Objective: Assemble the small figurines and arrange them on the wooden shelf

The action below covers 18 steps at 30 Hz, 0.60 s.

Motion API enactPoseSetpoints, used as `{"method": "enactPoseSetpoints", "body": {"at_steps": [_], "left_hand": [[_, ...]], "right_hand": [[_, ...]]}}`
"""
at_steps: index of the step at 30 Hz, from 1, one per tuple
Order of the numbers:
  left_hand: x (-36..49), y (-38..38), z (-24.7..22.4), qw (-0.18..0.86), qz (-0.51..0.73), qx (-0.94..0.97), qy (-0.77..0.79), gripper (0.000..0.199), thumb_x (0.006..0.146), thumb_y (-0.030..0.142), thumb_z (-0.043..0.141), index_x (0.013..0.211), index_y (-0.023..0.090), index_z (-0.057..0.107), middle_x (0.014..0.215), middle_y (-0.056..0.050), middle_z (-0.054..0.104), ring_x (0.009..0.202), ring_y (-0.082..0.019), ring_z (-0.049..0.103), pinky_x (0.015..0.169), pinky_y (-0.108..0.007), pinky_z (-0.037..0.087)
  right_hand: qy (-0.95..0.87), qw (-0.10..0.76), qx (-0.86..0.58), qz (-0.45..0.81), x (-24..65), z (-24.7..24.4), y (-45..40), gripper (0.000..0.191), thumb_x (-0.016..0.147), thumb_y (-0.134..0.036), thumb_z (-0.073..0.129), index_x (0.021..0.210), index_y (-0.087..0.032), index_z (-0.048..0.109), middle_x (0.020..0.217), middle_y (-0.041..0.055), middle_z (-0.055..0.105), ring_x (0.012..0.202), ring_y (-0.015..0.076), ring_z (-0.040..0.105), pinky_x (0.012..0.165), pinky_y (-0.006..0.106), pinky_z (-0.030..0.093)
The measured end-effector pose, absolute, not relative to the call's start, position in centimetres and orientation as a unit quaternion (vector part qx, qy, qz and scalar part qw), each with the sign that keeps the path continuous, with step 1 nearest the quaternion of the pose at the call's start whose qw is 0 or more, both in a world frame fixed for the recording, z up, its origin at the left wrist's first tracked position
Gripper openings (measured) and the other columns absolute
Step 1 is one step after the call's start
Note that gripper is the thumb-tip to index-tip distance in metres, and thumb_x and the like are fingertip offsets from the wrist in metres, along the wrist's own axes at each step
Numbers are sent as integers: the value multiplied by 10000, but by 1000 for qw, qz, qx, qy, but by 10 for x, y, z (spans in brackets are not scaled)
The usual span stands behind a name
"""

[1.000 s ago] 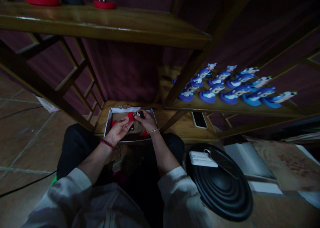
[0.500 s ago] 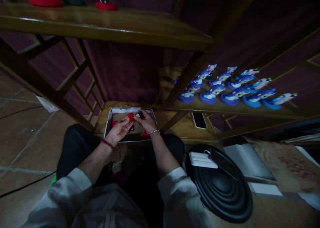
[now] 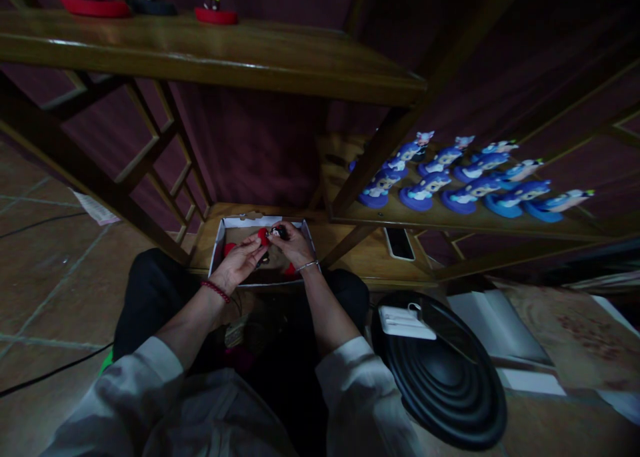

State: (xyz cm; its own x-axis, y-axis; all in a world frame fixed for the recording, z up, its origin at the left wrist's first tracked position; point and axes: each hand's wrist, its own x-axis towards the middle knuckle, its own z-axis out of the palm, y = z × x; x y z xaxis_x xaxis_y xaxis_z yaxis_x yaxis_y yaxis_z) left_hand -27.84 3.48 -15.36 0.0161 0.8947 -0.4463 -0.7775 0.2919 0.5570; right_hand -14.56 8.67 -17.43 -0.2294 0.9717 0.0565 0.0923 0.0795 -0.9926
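Over a shallow white cardboard box (image 3: 218, 247), my two hands meet at a small figurine. My left hand (image 3: 243, 262) pinches its round red base (image 3: 263, 236). The figurine's dark-haired upper part (image 3: 277, 231) is between the fingers of my right hand (image 3: 295, 247). It lies tilted on its side, and its details are too small to make out. Inside the box, more red pieces (image 3: 291, 269) and a dark piece lie on the brown bottom, partly covered by my hands.
Several blue figurines (image 3: 425, 190) stand on the right shelf. Above, figurines on round bases (image 3: 216, 17) line a wooden shelf (image 3: 250, 57). A phone (image 3: 399, 243) lies right of the box. A black ridged round stool (image 3: 450, 377) carries a white device (image 3: 407, 321).
The view has shifted very slightly. Both hands keep their hold on the figurine, with hardly any movement.
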Motion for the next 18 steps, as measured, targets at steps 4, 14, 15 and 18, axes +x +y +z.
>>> {"method": "enactPoseSetpoints", "body": {"at_steps": [4, 14, 15, 18], "left_hand": [[-278, 34, -153, 706, 589, 70, 386, 223, 775, -29, 468, 712, 113, 628, 738, -18, 654, 744, -86, 623, 857, -263, 478], [-279, 36, -154, 699, 572, 57, 425, 194, 763, -23, 498, 703, 116, 620, 711, -11, 652, 704, -93, 630, 803, -263, 507], [-279, 36, -155, 699, 570, 56, 429, 185, 761, -19, 505, 716, 118, 620, 709, -11, 651, 701, -95, 630, 801, -268, 508], [-280, 37, -157, 696, 567, 56, 436, 168, 754, -14, 523, 749, 125, 618, 720, -17, 651, 709, -104, 633, 801, -286, 511]], "right_hand": [[-618, 423, -451, 486, -145, -173, 86, 238, 643, -291, 599, 866, -217, 563, 775, -22, 580, 748, 139, 529, 728, 266, 432], [-654, 385, -458, 463, -144, -174, 85, 239, 660, -312, 581, 879, -220, 551, 784, -35, 567, 743, 134, 533, 733, 268, 431], [-659, 381, -460, 457, -144, -174, 85, 237, 662, -312, 578, 879, -220, 551, 778, -37, 564, 740, 133, 533, 730, 267, 431], [-672, 371, -465, 441, -143, -171, 84, 233, 667, -312, 573, 879, -219, 552, 774, -38, 562, 737, 134, 532, 725, 267, 429]]}}
